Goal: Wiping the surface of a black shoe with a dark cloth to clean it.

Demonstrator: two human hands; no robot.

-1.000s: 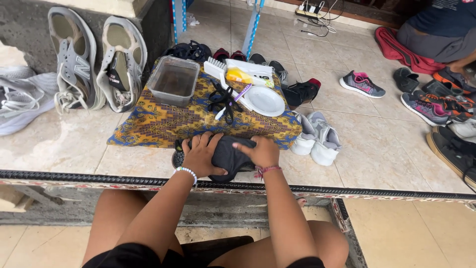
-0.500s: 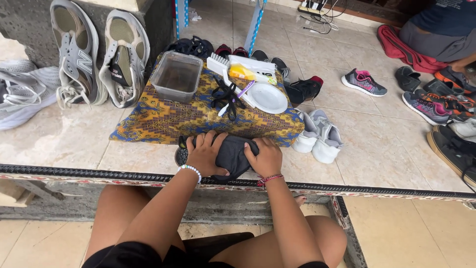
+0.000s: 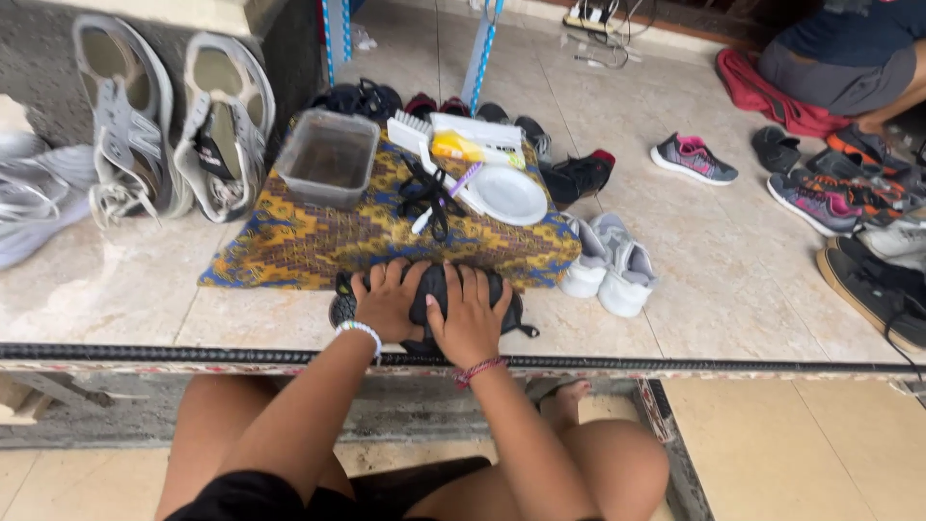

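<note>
Grip: the left hand (image 3: 388, 301) and right hand (image 3: 470, 316) lay flat, fingers spread, pressing a black shoe (image 3: 432, 289) on the tiled ledge (image 3: 125, 289).
Just beyond: a patterned cloth (image 3: 309, 241) touched the shoe's far side.
On the cloth: a clear tub (image 3: 328, 159), black laces (image 3: 424, 198), a white plate (image 3: 508, 195), a brush (image 3: 413, 133).
Right of the hands: white sneakers (image 3: 610, 270).
Far left: grey sneakers (image 3: 174, 125) propped upright.

Single head-worn view, steeply downward and forward, close above patterned cloth (image 3: 289, 246).
</note>
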